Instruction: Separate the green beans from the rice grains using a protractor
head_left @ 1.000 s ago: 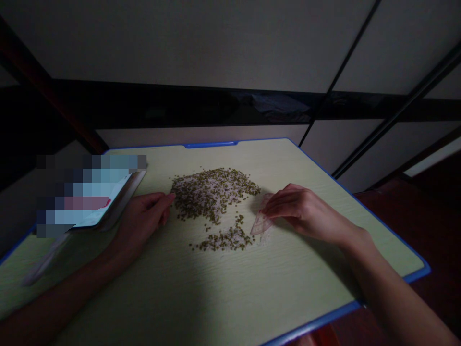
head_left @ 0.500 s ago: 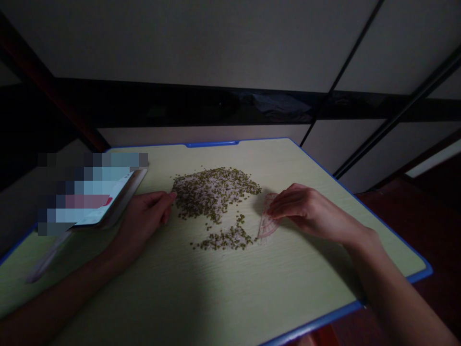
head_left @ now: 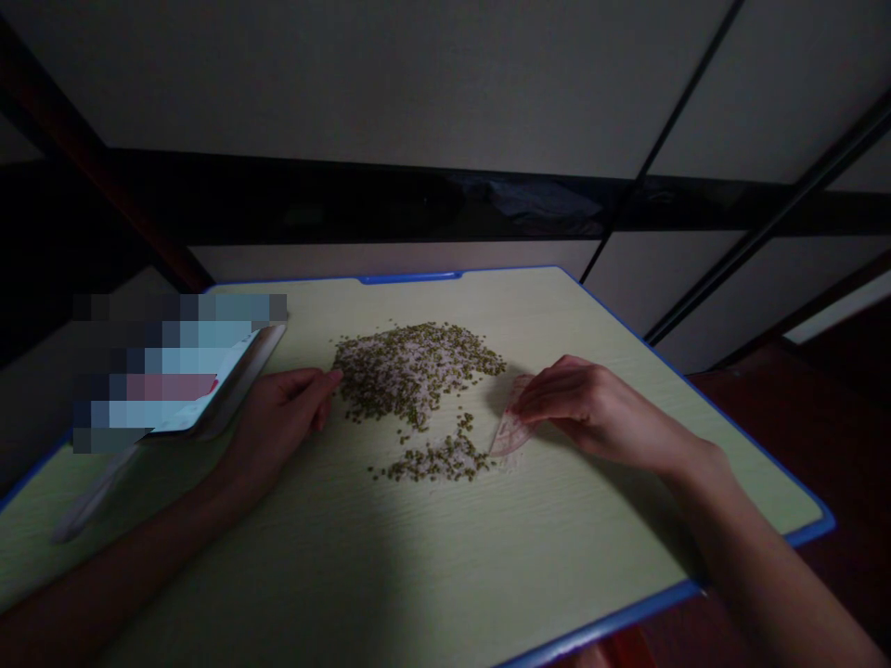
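A big heap of mixed green beans and white rice [head_left: 410,366] lies in the middle of the pale green table [head_left: 390,575]. A smaller strip of the same mix [head_left: 435,461] sits in front of it. My right hand [head_left: 591,408] pinches a clear pink protractor [head_left: 508,431], its edge resting on the table at the right end of the small strip. My left hand [head_left: 278,422] lies on the table with fingers loosely curled, fingertips touching the left edge of the big heap, holding nothing that I can see.
A white and blue packet [head_left: 209,390] lies at the left of the table, partly blurred out. A pale stick-like thing [head_left: 90,501] lies near the left front edge. The table has a blue rim [head_left: 626,612]; dark floor lies to the right.
My right hand shifted the protractor slightly right and then back left against the small strip. The left hand stayed put.
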Available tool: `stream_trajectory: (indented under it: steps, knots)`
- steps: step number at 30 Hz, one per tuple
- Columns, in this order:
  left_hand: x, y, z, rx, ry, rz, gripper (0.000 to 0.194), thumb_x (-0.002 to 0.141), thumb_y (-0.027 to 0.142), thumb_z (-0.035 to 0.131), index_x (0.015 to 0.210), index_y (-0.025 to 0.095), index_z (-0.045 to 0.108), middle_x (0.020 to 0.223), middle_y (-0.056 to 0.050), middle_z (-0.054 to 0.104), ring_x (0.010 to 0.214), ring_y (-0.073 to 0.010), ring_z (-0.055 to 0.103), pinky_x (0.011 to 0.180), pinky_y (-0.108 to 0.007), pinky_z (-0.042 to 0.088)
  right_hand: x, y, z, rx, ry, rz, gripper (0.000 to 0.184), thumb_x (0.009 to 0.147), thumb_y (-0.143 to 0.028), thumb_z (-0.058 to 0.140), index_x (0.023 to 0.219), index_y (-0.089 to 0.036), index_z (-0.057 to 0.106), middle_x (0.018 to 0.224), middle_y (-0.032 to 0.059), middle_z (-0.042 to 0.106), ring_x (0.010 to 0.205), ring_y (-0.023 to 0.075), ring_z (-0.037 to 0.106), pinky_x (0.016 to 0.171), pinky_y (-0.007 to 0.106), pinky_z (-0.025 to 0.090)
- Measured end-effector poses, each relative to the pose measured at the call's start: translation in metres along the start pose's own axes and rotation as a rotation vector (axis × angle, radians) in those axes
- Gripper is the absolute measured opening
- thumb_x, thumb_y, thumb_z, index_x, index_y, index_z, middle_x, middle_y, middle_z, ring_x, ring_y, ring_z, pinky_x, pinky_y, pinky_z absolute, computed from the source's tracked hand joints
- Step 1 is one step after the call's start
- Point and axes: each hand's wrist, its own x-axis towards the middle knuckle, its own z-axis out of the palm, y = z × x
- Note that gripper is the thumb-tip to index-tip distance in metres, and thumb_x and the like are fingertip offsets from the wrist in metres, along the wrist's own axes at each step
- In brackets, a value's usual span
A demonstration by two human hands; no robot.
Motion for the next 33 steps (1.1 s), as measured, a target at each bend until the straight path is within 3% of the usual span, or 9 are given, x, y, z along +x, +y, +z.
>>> stream_trajectory:
  steps: [15, 33]
  knots:
    - [-0.001, 0.0044, -0.0018, 0.039, -0.01, 0.005, 0.041, 0.071, 0.045, 0.046, 0.037, 0.021, 0.039, 0.035, 0.007, 0.036, 0.038, -0.0088, 0.034, 0.045, -0.024, 0.028, 0.002, 0.0006, 0.0023, -0.106, -0.014, 0.06, 0.032, 0.083, -0.004, 0.042, 0.089, -0.018, 0.069, 0.089, 0.0043, 0.07, 0.085, 0.0182, 0.063, 0.076, 0.037, 0.042]
    - [-0.001, 0.0015, -0.0028, 0.011, -0.022, -0.019, 0.041, 0.07, 0.046, 0.048, 0.038, 0.021, 0.04, 0.036, 0.007, 0.037, 0.039, -0.0088, 0.034, 0.045, -0.023, 0.028, 0.0007, 0.0006, 0.0016, -0.066, 0.001, 0.033, 0.033, 0.078, 0.0, 0.043, 0.086, -0.019, 0.07, 0.088, 0.0044, 0.071, 0.085, 0.0177, 0.064, 0.078, 0.036, 0.043]
